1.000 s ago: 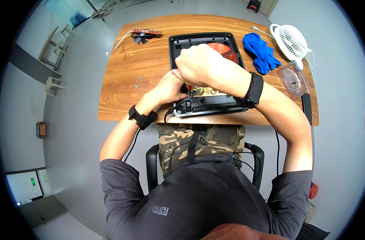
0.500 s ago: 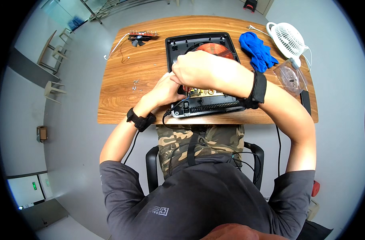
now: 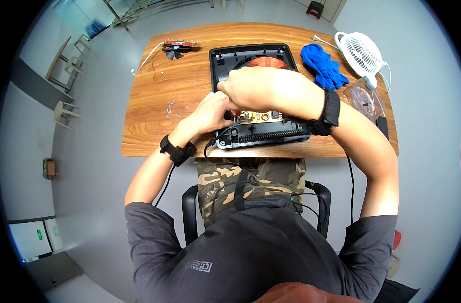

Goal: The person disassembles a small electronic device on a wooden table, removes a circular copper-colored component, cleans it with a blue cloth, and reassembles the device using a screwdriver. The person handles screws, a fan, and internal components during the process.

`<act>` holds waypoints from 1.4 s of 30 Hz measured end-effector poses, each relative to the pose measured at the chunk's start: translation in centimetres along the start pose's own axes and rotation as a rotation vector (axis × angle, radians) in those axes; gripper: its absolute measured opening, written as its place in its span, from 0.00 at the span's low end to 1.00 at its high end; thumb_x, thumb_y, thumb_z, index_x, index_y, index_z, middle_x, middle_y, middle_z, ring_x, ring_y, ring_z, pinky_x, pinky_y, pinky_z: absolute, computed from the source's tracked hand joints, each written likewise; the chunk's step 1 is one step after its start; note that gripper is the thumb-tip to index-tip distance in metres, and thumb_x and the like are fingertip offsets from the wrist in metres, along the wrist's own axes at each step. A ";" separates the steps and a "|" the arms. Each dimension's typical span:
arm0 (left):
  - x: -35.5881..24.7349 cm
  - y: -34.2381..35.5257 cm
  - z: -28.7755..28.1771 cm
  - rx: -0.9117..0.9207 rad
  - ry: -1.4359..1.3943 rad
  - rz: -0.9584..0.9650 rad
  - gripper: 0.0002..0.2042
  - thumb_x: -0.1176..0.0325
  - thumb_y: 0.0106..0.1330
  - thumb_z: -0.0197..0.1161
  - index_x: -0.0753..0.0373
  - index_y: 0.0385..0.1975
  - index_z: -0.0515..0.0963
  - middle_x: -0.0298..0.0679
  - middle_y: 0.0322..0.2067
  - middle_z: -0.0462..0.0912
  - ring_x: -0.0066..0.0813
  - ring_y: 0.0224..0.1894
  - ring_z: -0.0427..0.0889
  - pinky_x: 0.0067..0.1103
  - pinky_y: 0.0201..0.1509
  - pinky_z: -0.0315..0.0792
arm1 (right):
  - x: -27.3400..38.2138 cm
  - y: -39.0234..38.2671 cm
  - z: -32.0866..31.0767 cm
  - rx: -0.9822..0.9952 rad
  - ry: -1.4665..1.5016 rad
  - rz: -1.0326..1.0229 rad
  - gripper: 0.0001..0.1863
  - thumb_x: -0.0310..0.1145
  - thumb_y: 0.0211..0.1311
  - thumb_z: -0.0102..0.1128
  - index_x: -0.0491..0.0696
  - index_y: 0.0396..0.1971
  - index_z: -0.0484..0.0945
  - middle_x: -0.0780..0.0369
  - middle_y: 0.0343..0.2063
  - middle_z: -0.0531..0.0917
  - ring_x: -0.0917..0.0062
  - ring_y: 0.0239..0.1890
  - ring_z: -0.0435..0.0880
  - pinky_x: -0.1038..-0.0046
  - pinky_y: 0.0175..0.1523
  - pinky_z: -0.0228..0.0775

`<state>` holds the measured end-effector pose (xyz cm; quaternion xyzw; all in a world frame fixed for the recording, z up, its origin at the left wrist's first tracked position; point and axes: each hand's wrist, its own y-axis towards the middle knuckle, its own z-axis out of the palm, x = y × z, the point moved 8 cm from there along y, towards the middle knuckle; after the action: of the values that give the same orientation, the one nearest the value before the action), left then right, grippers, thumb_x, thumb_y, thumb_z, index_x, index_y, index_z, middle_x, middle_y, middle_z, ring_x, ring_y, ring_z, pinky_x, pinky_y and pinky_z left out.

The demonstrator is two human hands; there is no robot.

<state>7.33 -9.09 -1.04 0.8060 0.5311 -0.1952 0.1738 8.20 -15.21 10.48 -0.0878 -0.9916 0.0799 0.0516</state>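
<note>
"Handwork, seen in the head view: where does the piece lie?"

"Black appliance shell (image 3: 223, 68) flat near the table's front edge, its inside exposed, a copper-coloured coil (image 3: 267, 62) toward the far end and a yellow circuit board (image 3: 263, 119) nearer the person."

"And the hands?"

"Left hand (image 3: 210, 112) at the shell's left side, fingers bent, thumb down beside the board. Right hand (image 3: 243, 88) curled over it, knuckles up, the two meeting at the fingertips. Whether either pinches something cannot be told; the grip is hidden (a bit of red (image 3: 235, 112) shows just beneath, its kind unclear)."

"Which step is in hand?"

"Close two-handed work at the board's left end, by the look of it, with the left hand probably steadying."

"What does the next move call for?"

"A firm left hand and small, controlled motion from the right, I'd judge, clear of the black cord (image 3: 211, 142) entering at the near left corner."

"What else is on the wooden table (image 3: 154, 126)?"

"Loose screws (image 3: 170, 107) to the left, a small dark-bladed fan (image 3: 175, 54) beyond them; on the right, a blue cloth (image 3: 324, 66) and a white fan (image 3: 360, 52)."
</note>
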 end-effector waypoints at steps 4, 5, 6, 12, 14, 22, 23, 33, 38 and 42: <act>-0.9 -0.2 -0.9 -0.051 0.000 0.046 0.20 0.70 0.48 0.77 0.63 0.42 0.81 0.45 0.39 0.85 0.47 0.47 0.83 0.36 0.54 0.76 | 0.1 -0.2 -1.6 -0.196 -0.103 0.105 0.14 0.35 0.65 0.60 0.44 0.26 0.88 0.52 0.23 0.86 0.57 0.30 0.89 0.62 0.37 0.82; -0.8 -0.4 -0.8 -0.080 0.013 0.079 0.20 0.70 0.48 0.77 0.63 0.42 0.81 0.45 0.39 0.85 0.48 0.47 0.82 0.36 0.54 0.75 | 0.1 -0.1 -1.7 -0.126 -0.080 0.152 0.13 0.36 0.64 0.61 0.43 0.29 0.88 0.52 0.24 0.87 0.56 0.31 0.89 0.61 0.38 0.82; -0.4 -0.5 -0.7 -0.099 0.022 0.090 0.22 0.69 0.48 0.78 0.62 0.44 0.80 0.45 0.41 0.84 0.48 0.49 0.81 0.37 0.55 0.74 | 0.1 0.0 -1.9 -0.056 -0.057 0.198 0.13 0.36 0.63 0.63 0.42 0.31 0.87 0.51 0.26 0.87 0.56 0.32 0.89 0.61 0.39 0.82; 0.4 -0.4 -0.2 -0.032 0.086 -0.012 0.25 0.65 0.47 0.79 0.61 0.47 0.80 0.45 0.45 0.83 0.47 0.53 0.77 0.38 0.58 0.70 | 0.3 -0.9 -1.8 -0.010 0.003 -0.017 0.24 0.36 0.63 0.66 0.37 0.53 0.71 0.47 0.46 0.79 0.52 0.45 0.85 0.59 0.47 0.80; 0.7 -0.4 0.1 0.031 0.041 -0.050 0.24 0.64 0.47 0.79 0.61 0.45 0.81 0.45 0.45 0.83 0.47 0.53 0.77 0.38 0.58 0.70 | 1.0 -0.9 -1.7 0.034 0.036 -0.082 0.21 0.37 0.65 0.64 0.37 0.50 0.74 0.48 0.42 0.82 0.53 0.41 0.86 0.59 0.45 0.80; 0.7 -0.6 0.3 -0.029 -0.051 -0.036 0.19 0.66 0.49 0.79 0.60 0.42 0.83 0.44 0.44 0.83 0.46 0.52 0.78 0.36 0.59 0.71 | 1.6 0.1 -2.1 -0.225 -0.134 0.035 0.26 0.50 0.71 0.56 0.38 0.28 0.82 0.50 0.21 0.84 0.54 0.26 0.86 0.62 0.32 0.80; 0.9 -0.6 0.5 -0.004 -0.096 -0.047 0.19 0.66 0.49 0.79 0.60 0.42 0.83 0.44 0.44 0.83 0.46 0.52 0.78 0.36 0.59 0.71 | 1.2 0.1 -1.9 -0.201 -0.107 0.073 0.24 0.48 0.71 0.56 0.38 0.30 0.81 0.50 0.21 0.84 0.53 0.26 0.86 0.61 0.33 0.80; 1.5 -0.2 1.0 0.019 0.033 -0.018 0.23 0.63 0.49 0.80 0.60 0.45 0.81 0.45 0.42 0.81 0.46 0.51 0.78 0.37 0.57 0.70 | 0.0 -0.7 -0.9 -0.053 0.022 -0.038 0.15 0.36 0.63 0.64 0.37 0.37 0.79 0.50 0.24 0.85 0.54 0.31 0.87 0.58 0.39 0.81; -0.9 -0.1 -0.7 -0.046 0.014 0.016 0.19 0.69 0.48 0.78 0.60 0.42 0.82 0.43 0.40 0.84 0.47 0.48 0.80 0.36 0.55 0.73 | -0.8 -1.3 -1.7 -0.191 -0.069 0.188 0.27 0.51 0.69 0.57 0.41 0.24 0.87 0.51 0.24 0.87 0.56 0.30 0.89 0.61 0.38 0.81; 0.5 -0.3 0.3 -0.059 0.101 0.109 0.23 0.63 0.49 0.79 0.62 0.45 0.80 0.45 0.44 0.82 0.46 0.51 0.78 0.37 0.56 0.71 | -1.1 -1.3 -1.7 -0.079 0.054 0.217 0.24 0.48 0.68 0.59 0.37 0.41 0.81 0.47 0.28 0.86 0.52 0.36 0.87 0.57 0.45 0.80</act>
<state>7.18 -8.73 -1.58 0.8369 0.5002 -0.1289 0.1809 9.26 -16.47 12.23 -0.1986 -0.9769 0.0433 0.0660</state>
